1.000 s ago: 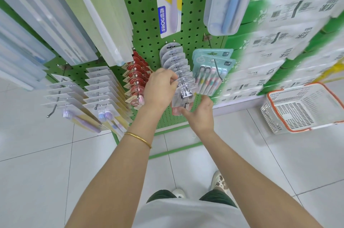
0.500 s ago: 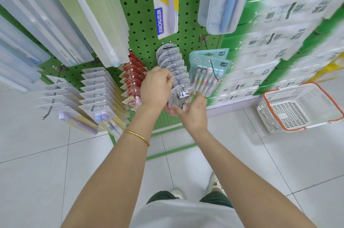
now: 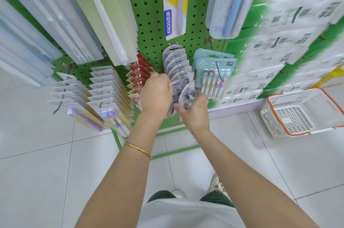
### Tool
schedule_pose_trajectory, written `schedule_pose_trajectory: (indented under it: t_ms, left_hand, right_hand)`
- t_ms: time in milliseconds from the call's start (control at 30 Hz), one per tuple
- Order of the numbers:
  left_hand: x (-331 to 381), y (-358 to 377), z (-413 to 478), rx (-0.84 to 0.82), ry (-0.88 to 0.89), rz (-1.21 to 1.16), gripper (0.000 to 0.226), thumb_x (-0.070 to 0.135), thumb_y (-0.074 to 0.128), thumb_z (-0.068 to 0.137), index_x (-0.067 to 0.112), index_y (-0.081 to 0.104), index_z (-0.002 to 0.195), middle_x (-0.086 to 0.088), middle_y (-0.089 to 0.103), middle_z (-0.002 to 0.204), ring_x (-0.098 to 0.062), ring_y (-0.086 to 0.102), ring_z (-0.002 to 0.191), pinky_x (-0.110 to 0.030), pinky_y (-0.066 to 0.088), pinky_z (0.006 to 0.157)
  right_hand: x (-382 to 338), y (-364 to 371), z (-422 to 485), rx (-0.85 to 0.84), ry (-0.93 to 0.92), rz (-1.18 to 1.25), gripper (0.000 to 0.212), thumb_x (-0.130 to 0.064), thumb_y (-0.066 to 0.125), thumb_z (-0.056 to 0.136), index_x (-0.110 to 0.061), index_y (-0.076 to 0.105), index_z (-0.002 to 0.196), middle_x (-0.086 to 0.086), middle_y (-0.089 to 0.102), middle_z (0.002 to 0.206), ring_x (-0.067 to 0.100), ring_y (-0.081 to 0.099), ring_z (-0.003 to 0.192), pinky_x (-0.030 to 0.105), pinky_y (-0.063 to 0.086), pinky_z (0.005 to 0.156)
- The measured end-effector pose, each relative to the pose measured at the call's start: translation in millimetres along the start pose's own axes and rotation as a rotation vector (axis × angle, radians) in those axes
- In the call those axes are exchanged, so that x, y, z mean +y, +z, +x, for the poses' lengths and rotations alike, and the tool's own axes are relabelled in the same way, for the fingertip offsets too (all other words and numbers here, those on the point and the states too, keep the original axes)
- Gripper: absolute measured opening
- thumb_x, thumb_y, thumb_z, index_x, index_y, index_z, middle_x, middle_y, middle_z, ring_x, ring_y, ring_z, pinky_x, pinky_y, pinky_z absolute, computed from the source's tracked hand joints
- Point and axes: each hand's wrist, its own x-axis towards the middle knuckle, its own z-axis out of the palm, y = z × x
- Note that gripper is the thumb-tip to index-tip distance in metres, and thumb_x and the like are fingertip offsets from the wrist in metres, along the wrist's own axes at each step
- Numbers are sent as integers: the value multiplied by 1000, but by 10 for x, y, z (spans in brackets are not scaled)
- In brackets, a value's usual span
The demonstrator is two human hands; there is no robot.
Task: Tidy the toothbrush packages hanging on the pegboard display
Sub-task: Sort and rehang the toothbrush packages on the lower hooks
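Tilted package in right hand (pinched)

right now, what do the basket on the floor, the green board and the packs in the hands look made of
Basket: white moulded plastic, judging by its slotted lattice walls, with an orange rim.
Green board: likely painted sheet metal, evenly punched with holes.
Packs: clear glossy blister plastic, catching glare.

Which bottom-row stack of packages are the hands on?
The grey round-topped stack, between the red packs and the teal multipacks; the left hand and right hand hold its front packs.
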Motion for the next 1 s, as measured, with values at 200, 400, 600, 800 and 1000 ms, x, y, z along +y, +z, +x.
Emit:
schedule_pose_trajectory:
  t_ms: [200,400,600,800,1000]
  left_hand:
    - [20,-48,-221,-20,-84,36,13,15,48,91,10,59,97,-8,54,104,-29,58,87,-43,50,74]
    - [17,-88,-440,8,-141,53,18,16,47,92,7,57,104,-9,53,109,-29,56,91,-37,43,68]
    - [-20,-120,-645,1,-172,50,18,16,48,88,7,57,101,-7,54,106,-27,54,89,-32,34,59]
    - [-150,-93,-813,-17,-146,-47,13,16,52,86,8,61,92,-7,59,97,-27,53,92,-37,45,67]
    - [-77,-109,-827,-147,-160,-397,8,17,46,96,15,50,89,6,48,72,-15,46,68,-30,35,57]
  right_hand:
    - [12,-15,-49,-21,21,-35,93,-41,75,77,0,23,142,16,35,138,32,38,127,42,38,99]
    - [54,-38,-146,-47,24,-37,91,-40,75,77,-1,23,142,15,35,139,29,34,130,39,36,100]
    - [128,-53,-265,-81,40,-52,89,-36,74,79,1,23,142,17,34,140,30,36,130,41,37,101]
    - [214,-135,-374,-149,35,3,63,-19,64,88,1,31,138,17,39,137,28,39,126,33,34,99]
    - [218,-455,-484,-277,84,282,16,-15,57,91,-13,60,107,-6,58,97,14,53,97,26,41,81]
